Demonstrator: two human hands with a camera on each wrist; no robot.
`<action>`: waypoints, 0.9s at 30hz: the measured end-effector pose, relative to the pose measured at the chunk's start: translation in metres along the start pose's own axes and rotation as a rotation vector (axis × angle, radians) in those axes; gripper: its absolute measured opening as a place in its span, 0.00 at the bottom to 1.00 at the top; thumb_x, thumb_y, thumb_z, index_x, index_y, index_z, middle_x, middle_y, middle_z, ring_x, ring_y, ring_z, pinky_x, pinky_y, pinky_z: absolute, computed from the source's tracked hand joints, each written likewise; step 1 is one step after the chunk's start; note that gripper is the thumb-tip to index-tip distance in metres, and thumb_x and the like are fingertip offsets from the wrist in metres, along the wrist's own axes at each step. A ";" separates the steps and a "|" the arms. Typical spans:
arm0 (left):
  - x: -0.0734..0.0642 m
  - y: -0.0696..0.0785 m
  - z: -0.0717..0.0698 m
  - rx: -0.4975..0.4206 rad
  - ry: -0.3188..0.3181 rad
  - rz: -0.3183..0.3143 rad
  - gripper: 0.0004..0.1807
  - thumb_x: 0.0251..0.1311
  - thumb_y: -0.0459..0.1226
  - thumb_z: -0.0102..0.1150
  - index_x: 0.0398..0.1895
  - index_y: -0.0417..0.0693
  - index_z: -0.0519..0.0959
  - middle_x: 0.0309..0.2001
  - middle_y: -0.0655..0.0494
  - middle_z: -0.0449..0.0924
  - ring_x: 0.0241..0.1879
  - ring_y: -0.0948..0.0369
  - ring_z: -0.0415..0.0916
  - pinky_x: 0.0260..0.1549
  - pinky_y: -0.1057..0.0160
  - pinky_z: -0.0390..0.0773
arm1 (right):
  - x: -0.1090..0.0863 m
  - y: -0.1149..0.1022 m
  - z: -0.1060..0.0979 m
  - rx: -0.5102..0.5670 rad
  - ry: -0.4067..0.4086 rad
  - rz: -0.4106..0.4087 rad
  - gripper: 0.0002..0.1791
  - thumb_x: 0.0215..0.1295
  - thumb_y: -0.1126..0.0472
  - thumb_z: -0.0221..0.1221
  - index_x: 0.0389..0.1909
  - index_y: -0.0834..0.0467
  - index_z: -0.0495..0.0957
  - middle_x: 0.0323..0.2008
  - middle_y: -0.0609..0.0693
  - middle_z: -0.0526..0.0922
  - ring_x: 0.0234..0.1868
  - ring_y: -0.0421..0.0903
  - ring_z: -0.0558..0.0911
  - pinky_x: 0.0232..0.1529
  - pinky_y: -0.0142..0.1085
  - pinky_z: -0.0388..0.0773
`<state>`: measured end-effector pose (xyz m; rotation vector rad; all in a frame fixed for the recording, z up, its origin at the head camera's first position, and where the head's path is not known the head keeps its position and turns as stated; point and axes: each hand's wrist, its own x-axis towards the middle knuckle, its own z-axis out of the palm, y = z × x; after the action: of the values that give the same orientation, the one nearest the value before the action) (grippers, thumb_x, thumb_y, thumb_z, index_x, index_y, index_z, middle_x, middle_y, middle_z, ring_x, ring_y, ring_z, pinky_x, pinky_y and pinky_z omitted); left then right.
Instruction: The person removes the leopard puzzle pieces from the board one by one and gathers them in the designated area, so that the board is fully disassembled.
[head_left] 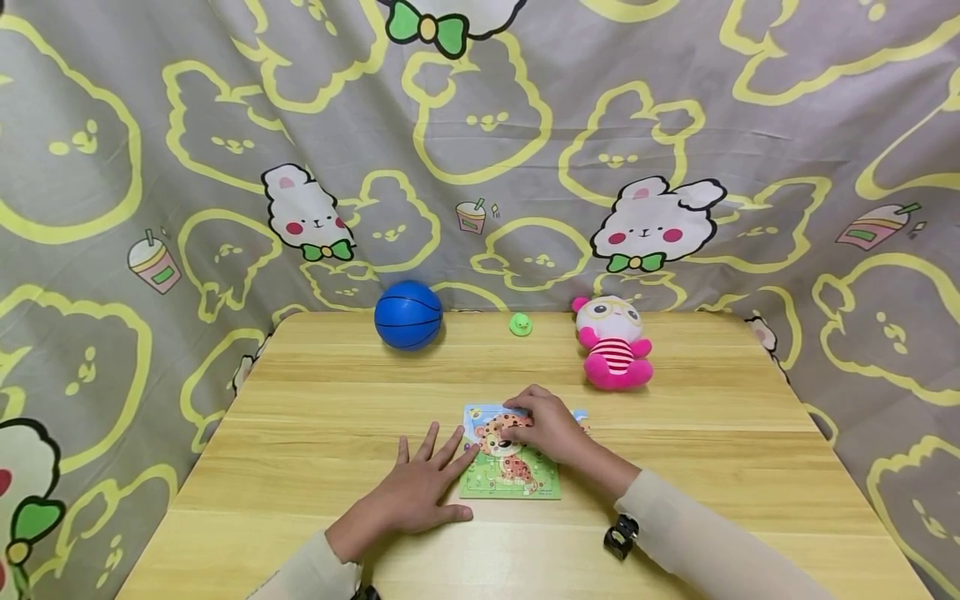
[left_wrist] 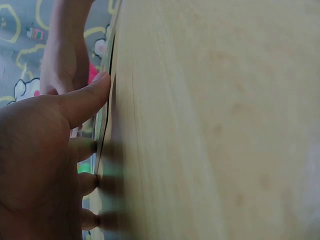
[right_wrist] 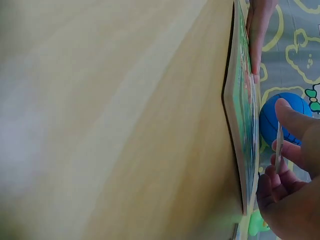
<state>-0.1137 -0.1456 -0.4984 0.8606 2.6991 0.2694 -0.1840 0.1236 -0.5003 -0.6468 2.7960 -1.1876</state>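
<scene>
A jigsaw puzzle (head_left: 513, 479) with a spotted leopard cub on green grass under blue sky lies flat on the table. My left hand (head_left: 422, 490) rests on the wood with fingers spread, its fingertips at the puzzle's left edge. Above the puzzle's upper right part is my right hand (head_left: 553, 427). In the right wrist view that hand pinches a thin puzzle piece (right_wrist: 279, 147) between thumb and fingers, held over the board. Another bit of puzzle (head_left: 581, 417) shows just right of the board, partly hidden behind the right hand.
Along the back of the wooden table (head_left: 315, 417) stand a blue basketball (head_left: 408, 316), a small green toy duck (head_left: 521, 324) and a pink-and-white plush panda (head_left: 615, 343). A patterned grey curtain (head_left: 517, 117) hangs behind and at both sides.
</scene>
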 end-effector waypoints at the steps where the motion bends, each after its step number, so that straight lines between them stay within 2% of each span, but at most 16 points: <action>1: 0.000 0.000 0.000 -0.001 0.001 0.000 0.51 0.64 0.72 0.49 0.85 0.64 0.49 0.84 0.50 0.40 0.80 0.34 0.32 0.63 0.17 0.45 | -0.001 0.000 -0.001 -0.003 0.003 -0.002 0.26 0.58 0.52 0.76 0.56 0.56 0.86 0.44 0.44 0.79 0.38 0.40 0.74 0.39 0.34 0.73; 6: 0.000 0.000 0.001 -0.002 0.000 -0.003 0.51 0.64 0.72 0.48 0.85 0.65 0.48 0.84 0.51 0.40 0.80 0.34 0.32 0.63 0.17 0.45 | -0.008 0.003 -0.008 0.011 0.022 0.000 0.26 0.57 0.53 0.77 0.57 0.55 0.86 0.46 0.44 0.80 0.41 0.41 0.74 0.42 0.36 0.73; 17: -0.001 0.001 0.000 -0.012 0.003 0.003 0.51 0.65 0.71 0.49 0.85 0.64 0.48 0.85 0.50 0.38 0.80 0.34 0.31 0.63 0.17 0.44 | -0.029 0.021 -0.025 0.016 0.055 0.039 0.26 0.57 0.54 0.77 0.58 0.53 0.85 0.47 0.45 0.80 0.42 0.43 0.74 0.42 0.35 0.72; 27: -0.001 0.000 0.001 -0.005 0.009 0.003 0.51 0.64 0.72 0.48 0.85 0.64 0.47 0.85 0.50 0.38 0.80 0.34 0.31 0.63 0.17 0.43 | -0.050 0.045 -0.046 -0.044 0.095 0.073 0.26 0.56 0.54 0.77 0.57 0.53 0.85 0.48 0.45 0.81 0.44 0.43 0.74 0.45 0.39 0.72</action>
<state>-0.1127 -0.1459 -0.4995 0.8647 2.7049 0.2810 -0.1636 0.2021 -0.5053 -0.4985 2.9032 -1.1772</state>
